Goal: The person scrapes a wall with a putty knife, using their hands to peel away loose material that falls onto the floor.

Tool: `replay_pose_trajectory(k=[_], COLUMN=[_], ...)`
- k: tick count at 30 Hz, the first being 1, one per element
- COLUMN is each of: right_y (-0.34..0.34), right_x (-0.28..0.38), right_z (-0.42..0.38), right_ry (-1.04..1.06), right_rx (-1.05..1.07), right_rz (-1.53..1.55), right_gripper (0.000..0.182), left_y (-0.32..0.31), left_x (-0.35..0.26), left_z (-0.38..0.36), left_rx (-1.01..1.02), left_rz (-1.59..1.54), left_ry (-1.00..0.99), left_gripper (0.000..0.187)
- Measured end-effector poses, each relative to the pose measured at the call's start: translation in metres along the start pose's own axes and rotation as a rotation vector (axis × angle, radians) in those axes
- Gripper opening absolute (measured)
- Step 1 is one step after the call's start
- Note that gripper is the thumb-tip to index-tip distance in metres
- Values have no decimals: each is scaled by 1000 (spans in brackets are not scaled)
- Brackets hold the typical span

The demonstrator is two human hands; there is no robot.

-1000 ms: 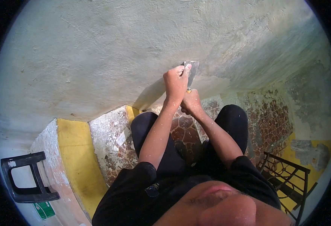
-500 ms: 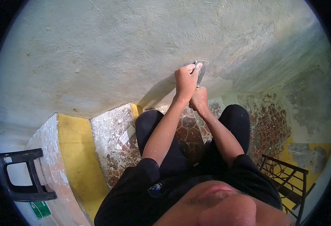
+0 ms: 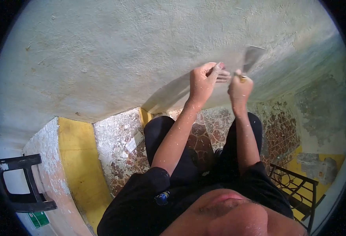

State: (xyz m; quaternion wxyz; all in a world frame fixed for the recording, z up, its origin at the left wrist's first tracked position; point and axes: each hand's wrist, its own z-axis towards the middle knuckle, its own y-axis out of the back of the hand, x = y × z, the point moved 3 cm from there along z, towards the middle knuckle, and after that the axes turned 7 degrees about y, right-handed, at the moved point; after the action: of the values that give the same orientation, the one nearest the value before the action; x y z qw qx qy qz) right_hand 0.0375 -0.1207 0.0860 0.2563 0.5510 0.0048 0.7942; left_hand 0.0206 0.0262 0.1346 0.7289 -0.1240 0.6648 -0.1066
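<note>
My right hand (image 3: 240,89) grips a putty knife (image 3: 252,56) by its handle, part of which shows yellowish at the fingers. The wide metal blade points up and overlaps the wall (image 3: 141,55), a little smeared by motion. To the left of it, my left hand (image 3: 203,84) is held near the wall with nothing in it, thumb raised and fingers loosely bent apart. Pale specks dot both forearms. The wall surface is rough, grey-green and patchy, and my left hand and arm cast a shadow on it.
Below lies a brown stone-patterned floor (image 3: 198,135) with white flakes and a pale scrap (image 3: 133,143). A yellow-painted ledge (image 3: 76,157) runs at left, beside a black plastic frame-shaped object (image 3: 31,183). A dark metal rack (image 3: 295,185) stands at lower right.
My hands have come apart. The right hand has carried the putty knife up and to the right, and the left hand has let go of its blade and shifted slightly right.
</note>
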Motion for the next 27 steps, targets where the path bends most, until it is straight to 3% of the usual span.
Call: replay_pose_trajectory(k=[2,4,6,8,9,12,14,15,17,20,27], right_y=[24,23,9,-5,-12,-31,-43,-50,-59,-71,-58], right_x=[-17,-12,-6,-10,-18,-31,-37,-37,-39,-47,-23], right_z=[11,7,-6,-17,-22,-37,-48,-55,-68,-82,-85], right_ry=[-251,-218,-549,-505,-448,-434,-476,-484,-496,-560,-660], right_rx=[13,-19,89,148,196,299,343,421,535,586,567], right_rz=[-34,26,409,438,342,260,279,259,217,264,372], right_gripper=[33,34,33,30,31,32,33,34,37,38,35], left_y=[8,14,21,21,19,16,21,23,26,34,28], left_x=[6,11,13,19,18,15,16,15,13,32,27], left_z=[-1,-1,0,1,0,-2,-1,-2,-4,-2,-6], left_rx=[8,-157,-130,-45,-44,-135,-196,-194,-178,-265,-307], left_rz=[80,166,331,492,498,403,519,523,821,675,702], left_ry=[62,2,64,243,241,211,18,16,23,78,3], left_gripper=[36,36,40,45,45,48,42,42,35,30,30])
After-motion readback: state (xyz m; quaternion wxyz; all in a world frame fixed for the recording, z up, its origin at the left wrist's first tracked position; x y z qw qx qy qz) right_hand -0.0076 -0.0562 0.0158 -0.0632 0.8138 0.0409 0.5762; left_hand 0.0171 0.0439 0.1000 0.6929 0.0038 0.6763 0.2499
